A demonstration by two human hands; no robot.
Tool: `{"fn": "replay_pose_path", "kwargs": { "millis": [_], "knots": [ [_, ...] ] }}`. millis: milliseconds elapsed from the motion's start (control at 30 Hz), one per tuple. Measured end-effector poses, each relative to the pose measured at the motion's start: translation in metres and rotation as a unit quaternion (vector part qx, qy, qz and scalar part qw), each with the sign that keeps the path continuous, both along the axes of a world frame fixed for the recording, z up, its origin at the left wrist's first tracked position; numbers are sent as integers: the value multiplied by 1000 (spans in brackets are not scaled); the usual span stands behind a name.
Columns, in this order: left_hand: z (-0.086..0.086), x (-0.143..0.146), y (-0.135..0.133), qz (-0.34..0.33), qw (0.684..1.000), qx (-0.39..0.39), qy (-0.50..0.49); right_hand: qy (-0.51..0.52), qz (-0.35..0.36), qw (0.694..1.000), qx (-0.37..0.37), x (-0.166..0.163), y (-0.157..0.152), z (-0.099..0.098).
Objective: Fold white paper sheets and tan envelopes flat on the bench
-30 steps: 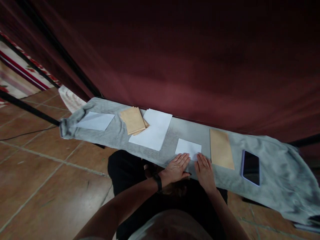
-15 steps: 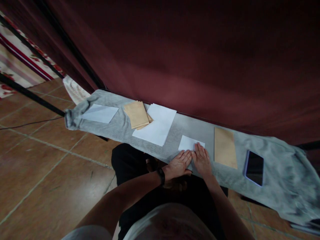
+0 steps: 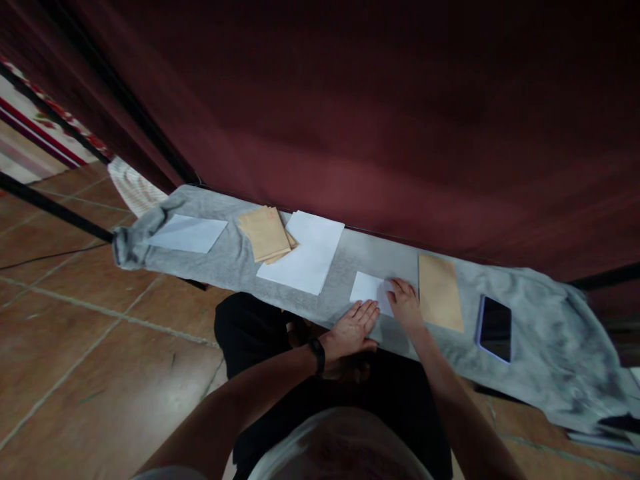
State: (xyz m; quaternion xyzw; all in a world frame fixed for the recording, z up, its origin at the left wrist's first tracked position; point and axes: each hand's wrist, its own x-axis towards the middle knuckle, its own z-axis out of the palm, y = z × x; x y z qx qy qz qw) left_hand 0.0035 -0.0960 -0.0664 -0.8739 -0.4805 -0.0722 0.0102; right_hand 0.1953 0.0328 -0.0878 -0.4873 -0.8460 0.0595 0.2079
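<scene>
A small folded white paper lies on the grey cloth that covers a narrow table. My left hand rests flat at the paper's near edge, fingers stretched out, a black band on the wrist. My right hand lies flat on the paper's right part, fingers together, and covers that end. A tan envelope lies just right of my right hand.
A phone lies further right on the cloth. To the left are a large white sheet, a stack of tan envelopes and another white sheet. A dark red curtain hangs behind the table. Tiled floor spreads left.
My right hand has slid forward and to the right over the small white paper. My left hand has stayed at the paper's near edge.
</scene>
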Motion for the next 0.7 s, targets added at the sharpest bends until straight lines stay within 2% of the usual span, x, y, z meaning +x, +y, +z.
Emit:
{"fn": "replay_pose_path", "kwargs": {
  "millis": [267, 400, 500, 567, 633, 700],
  "knots": [
    [-1, -1, 0, 3, 1000, 6, -8, 52, -7, 998, -45, -7, 33, 19],
    [3, -5, -5, 1, 999, 34, -34, 104, 4, 994, -42, -8, 38, 46],
    [6, -9, -14, -24, 998, 45, -43, 166, -3, 986, -13, -6, 28, 69],
    [6, -11, -20, -39, 997, 50, -45, 237, 29, 971, -1, -5, 14, 76],
    [8, -12, -24, -44, 996, 58, -47, 244, 76, 967, -16, -6, -4, 70],
    [12, -11, -25, -35, 996, 61, -51, 212, 87, 973, -25, -7, -23, 55]
  ]
}}
